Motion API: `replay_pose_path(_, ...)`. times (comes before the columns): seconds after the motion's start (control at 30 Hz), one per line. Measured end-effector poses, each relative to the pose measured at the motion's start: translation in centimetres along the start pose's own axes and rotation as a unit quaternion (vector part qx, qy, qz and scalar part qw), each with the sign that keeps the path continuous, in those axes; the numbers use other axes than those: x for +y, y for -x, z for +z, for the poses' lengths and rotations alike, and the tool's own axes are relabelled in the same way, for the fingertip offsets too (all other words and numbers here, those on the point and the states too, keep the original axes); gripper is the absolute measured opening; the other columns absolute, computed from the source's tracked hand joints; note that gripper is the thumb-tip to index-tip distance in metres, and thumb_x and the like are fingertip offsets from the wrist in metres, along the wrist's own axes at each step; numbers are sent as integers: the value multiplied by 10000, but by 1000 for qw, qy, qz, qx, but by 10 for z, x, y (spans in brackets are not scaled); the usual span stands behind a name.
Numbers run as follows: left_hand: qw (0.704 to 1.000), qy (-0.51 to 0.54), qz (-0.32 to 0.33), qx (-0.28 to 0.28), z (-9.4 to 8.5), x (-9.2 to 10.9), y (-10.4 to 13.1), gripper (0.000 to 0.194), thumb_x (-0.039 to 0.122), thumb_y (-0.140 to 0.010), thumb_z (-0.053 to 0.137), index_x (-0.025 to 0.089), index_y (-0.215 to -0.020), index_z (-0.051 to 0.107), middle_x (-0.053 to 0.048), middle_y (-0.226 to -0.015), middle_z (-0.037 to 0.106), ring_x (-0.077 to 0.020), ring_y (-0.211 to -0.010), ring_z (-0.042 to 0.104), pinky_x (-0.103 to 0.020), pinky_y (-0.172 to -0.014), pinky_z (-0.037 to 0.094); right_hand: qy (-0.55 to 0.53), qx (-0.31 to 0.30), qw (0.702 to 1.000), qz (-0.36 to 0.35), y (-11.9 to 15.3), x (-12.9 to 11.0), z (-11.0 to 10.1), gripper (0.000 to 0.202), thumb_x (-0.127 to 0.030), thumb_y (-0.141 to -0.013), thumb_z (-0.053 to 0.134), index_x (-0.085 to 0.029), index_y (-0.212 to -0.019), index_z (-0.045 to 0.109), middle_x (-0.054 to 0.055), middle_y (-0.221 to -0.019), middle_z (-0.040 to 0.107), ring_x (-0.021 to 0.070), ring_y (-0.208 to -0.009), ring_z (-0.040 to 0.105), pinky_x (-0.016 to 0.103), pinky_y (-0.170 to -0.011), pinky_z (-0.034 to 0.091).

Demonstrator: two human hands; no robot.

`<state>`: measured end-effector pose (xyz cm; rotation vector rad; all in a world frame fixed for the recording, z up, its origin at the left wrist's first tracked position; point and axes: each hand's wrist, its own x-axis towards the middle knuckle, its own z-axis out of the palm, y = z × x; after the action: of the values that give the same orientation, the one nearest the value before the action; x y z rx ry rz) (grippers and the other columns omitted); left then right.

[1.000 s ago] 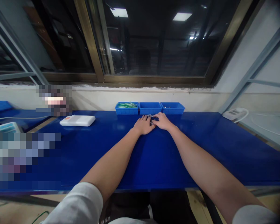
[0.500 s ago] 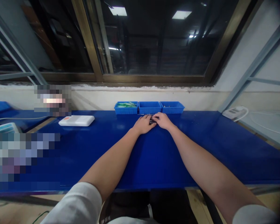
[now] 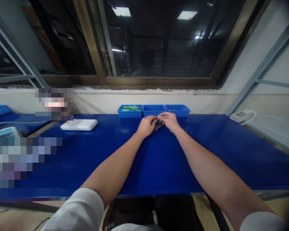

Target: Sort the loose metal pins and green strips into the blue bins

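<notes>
On the blue tabletop (image 3: 154, 160), a small pile of thin dark and shiny metal pieces (image 3: 157, 127) lies between my hands; they look like screws or pins, too small to tell. My left hand (image 3: 146, 125) is at the pile's left, its fingers curled and thumb pressed to the fingertips. From the right, my right hand (image 3: 169, 121) reaches over the pile with thumb and forefinger pinched, close to the left fingertips. Whatever sits in either pinch is too small to make out.
Behind my hands stand three blue bins: a left bin (image 3: 130, 114) with green-and-white packets, a middle bin (image 3: 154, 109), and a right bin (image 3: 180, 113) with small bits inside. A white box-like device (image 3: 79, 124) lies left. A power strip (image 3: 242, 115) is at the right.
Both hands have lifted slightly off the pile, showing more metal pieces. The left fingers, earlier spread flatter over the pile, are now curled, and the right hand has risen a little.
</notes>
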<state>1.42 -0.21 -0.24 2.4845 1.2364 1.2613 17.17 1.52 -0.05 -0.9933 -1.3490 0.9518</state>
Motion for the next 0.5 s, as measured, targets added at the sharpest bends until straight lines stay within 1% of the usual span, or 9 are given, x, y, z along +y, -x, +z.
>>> replay_pose_path(0.07, 1000, -7, 5, 23, 1, -2, -1, 151, 201, -869, 509, 183, -948, 637, -49, -932, 685, -171, -881, 624, -299, -821, 488, -7, 0, 1000, 10, 0, 1, -1, 347, -421, -551, 775, -152, -717, 629, 37, -615, 654, 127, -520, 550, 237, -458, 360)
replay_pose_path(0.13, 999, -9, 9, 33, 2, -3, -1, 149, 185, -859, 521, 178, -950, 639, -49, -907, 682, -171, -862, 621, -298, -807, 490, 5, 1, 1000, 8, -1, 1, -1, 352, -435, -557, 765, -152, -708, 621, 33, -621, 653, 114, -511, 536, 239, -477, 374)
replay_pose_path(0.23, 999, -18, 10, 30, 3, -5, -1, 169, 160, -855, 516, 175, -965, 644, -54, -910, 676, -170, -858, 619, -295, -808, 489, 36, 4, 999, -17, 0, 0, -2, 335, -426, -570, 749, -158, -730, 627, 2, -581, 622, 106, -496, 513, 253, -512, 401)
replay_pose_path(0.33, 999, -40, 6, 21, 4, -5, -1, 182, 159, -866, 493, 178, -932, 662, -54, -880, 665, -170, -837, 616, -288, -795, 490, 54, -4, 997, -47, 1, -2, -3, 292, -386, -571, 743, -160, -726, 644, 0, -599, 622, 111, -521, 518, 259, -534, 410)
replay_pose_path(0.43, 998, -53, 6, 14, 3, -4, -1, 202, 169, -877, 473, 183, -925, 669, -52, -869, 656, -167, -825, 614, -279, -786, 491, 49, -15, 998, -38, 2, -3, -4, 249, -368, -581, 730, -157, -692, 659, 11, -620, 637, 112, -532, 521, 254, -531, 404)
replay_pose_path(0.5, 998, -53, 8, 14, 3, -3, -1, 200, 181, -876, 477, 179, -948, 663, -55, -892, 656, -171, -856, 613, -280, -811, 487, 42, -5, 999, -26, 0, -2, -7, 231, -370, -603, 707, -158, -685, 666, 12, -603, 638, 117, -526, 525, 256, -531, 407)
